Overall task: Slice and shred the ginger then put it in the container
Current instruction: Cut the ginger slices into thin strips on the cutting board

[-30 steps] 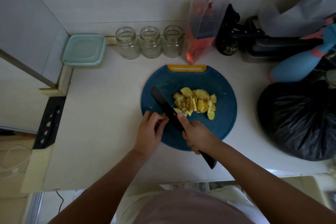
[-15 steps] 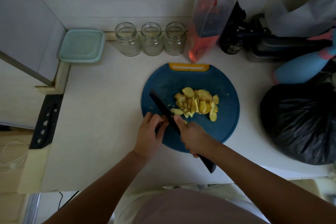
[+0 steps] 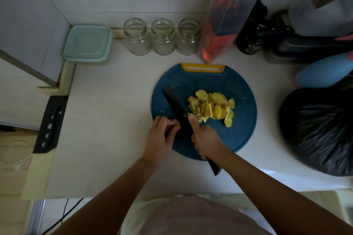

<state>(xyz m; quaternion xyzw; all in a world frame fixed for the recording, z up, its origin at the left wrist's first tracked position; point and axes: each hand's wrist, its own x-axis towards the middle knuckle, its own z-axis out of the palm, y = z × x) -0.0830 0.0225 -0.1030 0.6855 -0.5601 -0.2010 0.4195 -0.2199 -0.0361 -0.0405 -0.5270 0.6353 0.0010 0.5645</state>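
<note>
White countertop (image 3: 107,120) runs along a pale wall, dimly lit, with a round blue cutting board (image 3: 242,129) lying flat on it, its yellow handle slot (image 3: 202,67) turned toward the wall. On the middle of the board sits a loose heap of yellow ginger slices (image 3: 210,108), some round and some already cut into narrower strips.

A black knife (image 3: 175,108) lies slantwise across the board's left half, its blade just left of the heap and touching the nearest pieces. The right hand (image 3: 206,139) is wrapped round the handle at the board's near edge, forefinger stretched forward along the blade. The left hand (image 3: 158,137) is at the board's left rim, right against the blade, fingers curled inward toward the thumb — whether they pinch a bit of ginger cannot be told, as the fingers hide it.

Beyond the board, against the wall, three clear glass jars (image 3: 163,37) stand in a row, and left of them is a container with a pale green lid (image 3: 87,44). A plastic pouch with a reddish bottom (image 3: 223,30) stands just behind the board's handle. To the board's right is a bulging black bag (image 3: 321,131) — well apart from the ginger.
</note>
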